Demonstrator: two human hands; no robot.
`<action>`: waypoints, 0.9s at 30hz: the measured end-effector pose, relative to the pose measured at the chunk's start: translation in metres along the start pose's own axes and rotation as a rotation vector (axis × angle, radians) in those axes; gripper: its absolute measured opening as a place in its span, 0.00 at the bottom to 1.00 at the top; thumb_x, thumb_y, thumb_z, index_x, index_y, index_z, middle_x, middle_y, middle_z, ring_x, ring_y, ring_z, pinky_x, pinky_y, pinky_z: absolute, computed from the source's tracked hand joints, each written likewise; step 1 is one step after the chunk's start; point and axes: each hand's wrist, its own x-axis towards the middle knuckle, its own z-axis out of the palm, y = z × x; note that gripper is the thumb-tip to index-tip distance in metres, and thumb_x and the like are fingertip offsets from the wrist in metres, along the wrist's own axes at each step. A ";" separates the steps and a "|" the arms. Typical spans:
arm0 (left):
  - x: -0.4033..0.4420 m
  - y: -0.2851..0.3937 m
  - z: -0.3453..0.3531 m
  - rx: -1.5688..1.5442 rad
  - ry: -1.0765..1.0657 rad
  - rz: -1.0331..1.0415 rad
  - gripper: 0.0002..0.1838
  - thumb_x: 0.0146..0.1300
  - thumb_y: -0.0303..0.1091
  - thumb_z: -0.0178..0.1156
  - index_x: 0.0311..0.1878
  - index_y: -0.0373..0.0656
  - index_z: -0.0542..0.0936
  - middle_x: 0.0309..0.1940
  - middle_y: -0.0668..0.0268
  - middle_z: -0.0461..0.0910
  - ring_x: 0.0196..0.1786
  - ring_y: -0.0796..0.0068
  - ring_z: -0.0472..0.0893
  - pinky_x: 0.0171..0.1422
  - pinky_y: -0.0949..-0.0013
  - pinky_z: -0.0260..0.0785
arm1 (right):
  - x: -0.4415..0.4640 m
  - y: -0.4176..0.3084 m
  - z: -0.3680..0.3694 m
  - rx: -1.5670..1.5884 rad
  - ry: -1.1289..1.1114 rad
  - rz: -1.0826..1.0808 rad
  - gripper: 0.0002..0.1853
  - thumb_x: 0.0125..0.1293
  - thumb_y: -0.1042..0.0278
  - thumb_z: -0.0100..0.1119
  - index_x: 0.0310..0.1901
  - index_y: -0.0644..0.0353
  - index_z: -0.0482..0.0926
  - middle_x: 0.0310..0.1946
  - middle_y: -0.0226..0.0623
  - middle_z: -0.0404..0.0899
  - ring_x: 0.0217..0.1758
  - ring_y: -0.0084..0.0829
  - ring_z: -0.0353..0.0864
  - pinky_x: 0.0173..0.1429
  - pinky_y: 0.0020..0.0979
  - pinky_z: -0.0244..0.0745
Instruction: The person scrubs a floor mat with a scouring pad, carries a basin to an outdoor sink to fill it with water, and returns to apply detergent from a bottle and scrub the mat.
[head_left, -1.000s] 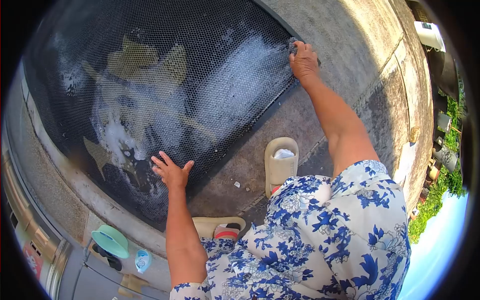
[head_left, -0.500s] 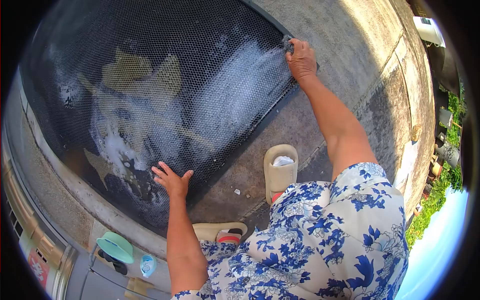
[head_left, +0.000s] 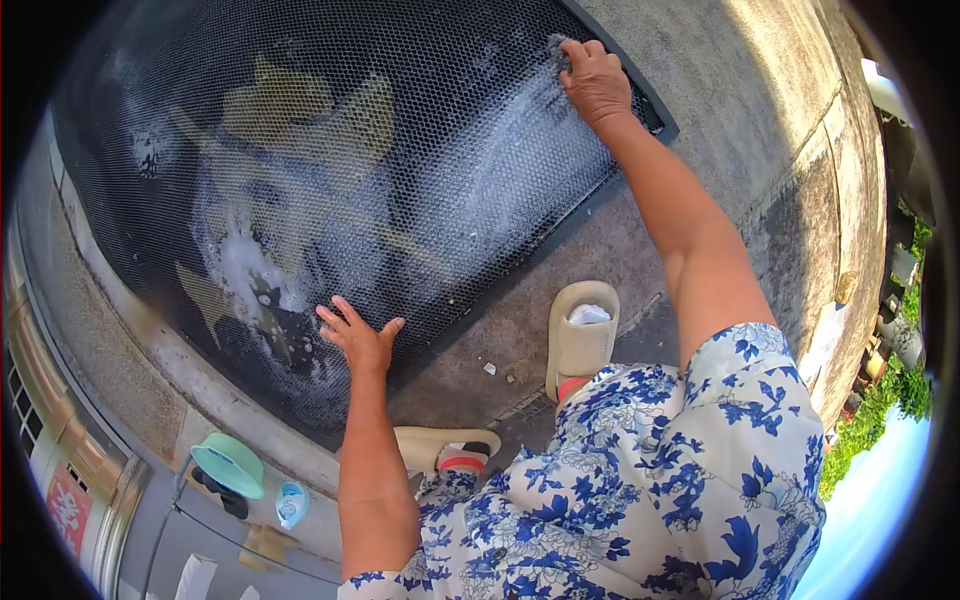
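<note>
A large black mesh mat (head_left: 420, 120) with a yellowish pattern lies on the concrete, streaked with white suds. Near its right corner, my right hand (head_left: 597, 84) is closed on a grey scrubber (head_left: 559, 55), which rests on the mesh at the end of a foamy patch. My left hand (head_left: 360, 340) has its fingers spread over the mat's near edge and holds nothing. Thicker white foam (head_left: 250, 270) lies on the mat to the left of it.
Beige slippers (head_left: 583, 335) are on my feet just below the mat. At the lower left stand a mint-green basin (head_left: 228, 465) and a small light-blue scoop-like container (head_left: 292, 504). A concrete curb (head_left: 190, 388) runs along the mat's left side.
My right hand has moved with the scrubber, inward from the mat's edge and up the mesh, and the mat's right corner now shows. My left hand stays spread at the near edge.
</note>
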 end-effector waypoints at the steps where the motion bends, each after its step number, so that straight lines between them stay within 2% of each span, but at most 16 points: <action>1: -0.002 0.004 -0.003 0.009 -0.026 -0.023 0.66 0.46 0.52 0.76 0.77 0.45 0.38 0.76 0.45 0.26 0.74 0.25 0.33 0.76 0.38 0.43 | 0.009 -0.004 -0.002 0.003 0.003 -0.009 0.17 0.58 0.64 0.64 0.50 0.43 0.75 0.44 0.33 0.76 0.42 0.42 0.76 0.45 0.40 0.77; 3: -0.001 0.004 -0.003 0.025 -0.048 -0.040 0.66 0.46 0.52 0.76 0.77 0.45 0.37 0.76 0.45 0.26 0.74 0.24 0.33 0.75 0.38 0.44 | 0.019 -0.016 -0.005 0.010 0.080 0.147 0.19 0.57 0.64 0.65 0.51 0.44 0.75 0.44 0.33 0.76 0.44 0.43 0.76 0.46 0.40 0.77; 4: -0.001 0.006 -0.003 0.018 -0.049 -0.057 0.66 0.46 0.52 0.76 0.77 0.45 0.37 0.76 0.45 0.26 0.74 0.24 0.33 0.75 0.38 0.44 | 0.001 -0.042 -0.006 0.057 -0.032 0.025 0.20 0.56 0.62 0.67 0.50 0.44 0.75 0.45 0.32 0.76 0.45 0.42 0.76 0.46 0.40 0.77; 6: -0.003 0.008 -0.006 0.023 -0.048 -0.040 0.66 0.46 0.51 0.76 0.77 0.45 0.38 0.76 0.45 0.26 0.74 0.24 0.33 0.75 0.38 0.45 | -0.059 -0.104 -0.020 0.167 -0.113 -0.282 0.17 0.51 0.63 0.68 0.42 0.44 0.75 0.37 0.29 0.73 0.40 0.38 0.75 0.41 0.39 0.75; 9: -0.006 0.011 -0.009 0.042 -0.059 -0.071 0.67 0.46 0.53 0.76 0.77 0.44 0.37 0.76 0.45 0.26 0.74 0.24 0.34 0.74 0.38 0.48 | -0.151 -0.155 -0.035 0.373 -0.385 -0.850 0.08 0.56 0.65 0.57 0.39 0.44 0.74 0.35 0.26 0.72 0.38 0.33 0.74 0.39 0.36 0.73; 10: -0.005 0.013 -0.010 0.051 -0.063 -0.060 0.67 0.46 0.54 0.75 0.77 0.44 0.37 0.76 0.45 0.26 0.74 0.25 0.34 0.74 0.38 0.49 | -0.170 -0.162 -0.045 0.431 -0.352 -1.022 0.06 0.59 0.65 0.52 0.39 0.45 0.74 0.35 0.25 0.72 0.37 0.32 0.74 0.39 0.33 0.72; 12: -0.003 0.013 -0.008 0.049 -0.068 -0.068 0.67 0.46 0.54 0.75 0.77 0.44 0.37 0.76 0.46 0.26 0.74 0.25 0.34 0.73 0.39 0.51 | -0.167 -0.157 -0.036 0.515 -0.324 -1.178 0.07 0.58 0.65 0.54 0.39 0.45 0.74 0.35 0.25 0.72 0.37 0.31 0.74 0.38 0.32 0.73; 14: -0.004 0.010 -0.006 0.046 -0.046 -0.053 0.67 0.45 0.54 0.75 0.77 0.44 0.37 0.76 0.46 0.26 0.74 0.26 0.34 0.73 0.39 0.52 | -0.104 -0.149 -0.013 0.448 -0.142 -1.052 0.13 0.53 0.68 0.59 0.41 0.45 0.74 0.34 0.26 0.71 0.33 0.28 0.72 0.34 0.31 0.73; 17: -0.007 0.011 -0.009 0.054 -0.046 -0.058 0.67 0.45 0.55 0.75 0.77 0.45 0.37 0.76 0.46 0.27 0.74 0.26 0.35 0.73 0.40 0.55 | 0.007 -0.140 0.004 0.106 0.014 -0.529 0.16 0.55 0.68 0.63 0.46 0.43 0.75 0.37 0.28 0.74 0.35 0.35 0.75 0.37 0.36 0.77; 19: -0.007 0.016 -0.013 0.093 -0.068 -0.083 0.67 0.44 0.56 0.75 0.77 0.46 0.38 0.76 0.46 0.28 0.75 0.28 0.36 0.70 0.41 0.61 | 0.029 -0.144 0.006 0.159 0.094 -0.385 0.17 0.54 0.66 0.66 0.47 0.43 0.75 0.39 0.29 0.75 0.36 0.37 0.76 0.39 0.38 0.77; 20: -0.009 0.015 -0.013 0.081 -0.071 -0.084 0.67 0.44 0.56 0.75 0.77 0.46 0.38 0.76 0.46 0.28 0.75 0.28 0.36 0.70 0.41 0.61 | 0.028 -0.154 0.005 0.170 0.096 -0.330 0.17 0.54 0.65 0.66 0.47 0.43 0.75 0.40 0.29 0.75 0.36 0.38 0.75 0.38 0.38 0.77; 22: -0.006 0.015 -0.010 0.117 -0.051 -0.094 0.66 0.45 0.56 0.74 0.77 0.48 0.39 0.77 0.49 0.28 0.76 0.32 0.38 0.65 0.39 0.67 | -0.023 -0.178 -0.002 0.254 -0.034 -0.489 0.15 0.53 0.66 0.65 0.43 0.44 0.75 0.36 0.29 0.74 0.34 0.36 0.74 0.36 0.37 0.75; 23: -0.005 0.015 -0.009 0.140 -0.040 -0.099 0.65 0.45 0.57 0.74 0.77 0.49 0.40 0.77 0.50 0.28 0.76 0.35 0.39 0.62 0.38 0.69 | -0.062 -0.191 -0.016 0.259 -0.157 -0.656 0.09 0.54 0.67 0.61 0.36 0.46 0.74 0.33 0.29 0.74 0.37 0.35 0.76 0.35 0.36 0.75; 24: -0.004 0.015 -0.008 0.131 -0.034 -0.094 0.65 0.45 0.57 0.74 0.77 0.49 0.40 0.77 0.50 0.28 0.76 0.35 0.39 0.62 0.38 0.69 | -0.104 -0.199 -0.021 0.341 -0.219 -0.816 0.06 0.54 0.67 0.58 0.33 0.47 0.73 0.32 0.29 0.73 0.36 0.33 0.75 0.33 0.35 0.74; 25: -0.006 0.015 -0.009 0.129 -0.032 -0.075 0.66 0.45 0.56 0.74 0.77 0.47 0.39 0.77 0.48 0.28 0.75 0.31 0.38 0.63 0.40 0.69 | -0.136 -0.202 -0.039 0.397 -0.410 -0.985 0.03 0.56 0.66 0.56 0.32 0.48 0.72 0.31 0.28 0.72 0.36 0.33 0.75 0.34 0.34 0.73; 27: -0.008 0.013 -0.009 0.120 -0.016 -0.041 0.67 0.44 0.55 0.75 0.77 0.45 0.38 0.76 0.45 0.28 0.74 0.27 0.38 0.64 0.42 0.68 | -0.172 -0.195 -0.041 0.585 -0.374 -1.285 0.04 0.57 0.63 0.54 0.34 0.46 0.73 0.30 0.28 0.70 0.34 0.31 0.74 0.33 0.33 0.73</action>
